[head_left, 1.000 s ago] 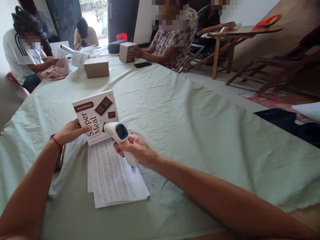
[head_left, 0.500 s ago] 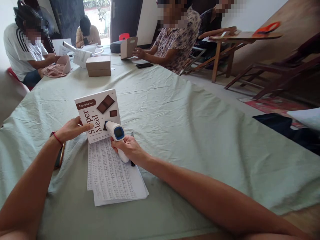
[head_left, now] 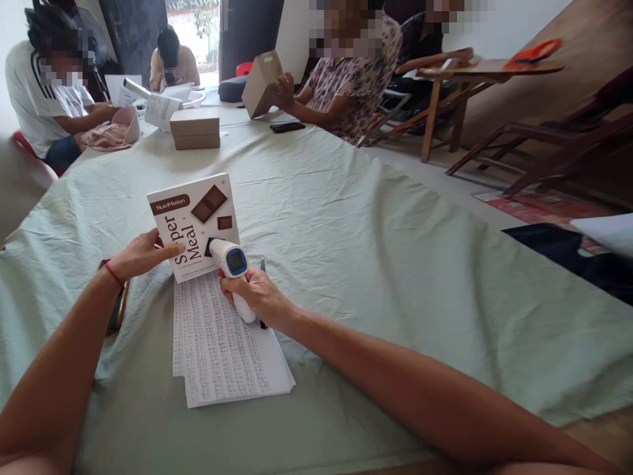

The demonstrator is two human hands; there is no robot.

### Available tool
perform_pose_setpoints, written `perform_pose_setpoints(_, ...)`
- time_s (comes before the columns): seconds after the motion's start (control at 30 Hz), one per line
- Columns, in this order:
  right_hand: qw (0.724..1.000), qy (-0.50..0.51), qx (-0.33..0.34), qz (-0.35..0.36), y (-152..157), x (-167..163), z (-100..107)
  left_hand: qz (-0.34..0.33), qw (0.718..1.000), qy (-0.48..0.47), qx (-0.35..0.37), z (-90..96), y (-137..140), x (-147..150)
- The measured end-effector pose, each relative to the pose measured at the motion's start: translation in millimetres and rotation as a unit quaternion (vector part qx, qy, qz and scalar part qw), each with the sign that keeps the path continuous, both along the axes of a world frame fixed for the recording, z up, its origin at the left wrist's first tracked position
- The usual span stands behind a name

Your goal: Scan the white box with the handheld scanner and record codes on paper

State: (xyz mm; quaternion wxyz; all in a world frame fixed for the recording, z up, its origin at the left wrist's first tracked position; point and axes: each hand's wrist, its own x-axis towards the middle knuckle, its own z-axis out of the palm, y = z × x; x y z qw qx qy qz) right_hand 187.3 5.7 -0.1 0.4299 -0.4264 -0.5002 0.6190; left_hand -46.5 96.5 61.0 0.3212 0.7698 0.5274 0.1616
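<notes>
My left hand (head_left: 143,254) grips the left edge of a white box (head_left: 198,214) printed "NutriMotion Super Meal", thumb across its front. The box is held up, tilted, above the far end of a paper stack. Wrapped round the handle of a white infrared thermometer (head_left: 225,254) with a blue-rimmed screen is my right hand (head_left: 260,293). The thermometer's nose points at the box's lower right front; whether they touch I cannot tell. Below both hands lie the sheets of paper (head_left: 222,356), covered in small writing. A pen (head_left: 263,267) is partly hidden behind my right hand.
A phone (head_left: 117,307) lies under my left wrist. Farther along the cloth-covered table (head_left: 316,224) are a cardboard box (head_left: 195,130), a dark phone (head_left: 287,126) and a pink cap (head_left: 116,130). Several people sit around, one holding a brown box (head_left: 262,86). A wooden side table (head_left: 475,71) stands at right.
The person across on the right has lifted and tilted the brown box. My hands, the white box and the thermometer hold almost the same position.
</notes>
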Motion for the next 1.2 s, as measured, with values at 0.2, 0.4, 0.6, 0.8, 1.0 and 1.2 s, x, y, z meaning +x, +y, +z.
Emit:
perform_pose_setpoints(0.2, 1.000, -0.002, 0.001, -0.006, -0.1, -1.0, -2.9, -0.004, 1.000, -0.001, 0.004, -1.0, 1.5, -1.4)
perform_pose_setpoints(0.4, 0.999, 0.030, -0.028, 0.024, -5.0, 0.3, 6.9, 0.002, 1.000, 0.007, -0.012, 0.6, 1.4, 0.1)
perform_pose_setpoints(0.6, 0.993, 0.084, -0.069, 0.047, -17.2, 6.3, 16.8, -0.027, 0.999, -0.025, -0.033, 10.0, -6.7, 7.8)
perform_pose_setpoints(0.8, 0.981, 0.143, -0.125, -0.039, -30.4, 7.1, 17.0, -0.040, 0.997, -0.044, -0.045, 14.7, -9.6, 10.1)
perform_pose_setpoints(1.0, 0.969, 0.190, -0.144, -0.067, -42.5, 5.3, 22.3, -0.103, 0.992, -0.055, -0.054, 15.7, -11.3, 6.1)
perform_pose_setpoints(1.2, 0.970, 0.181, -0.159, -0.038, -57.1, 2.4, 25.9, -0.129, 0.985, -0.080, -0.085, 22.8, -16.2, 11.1)
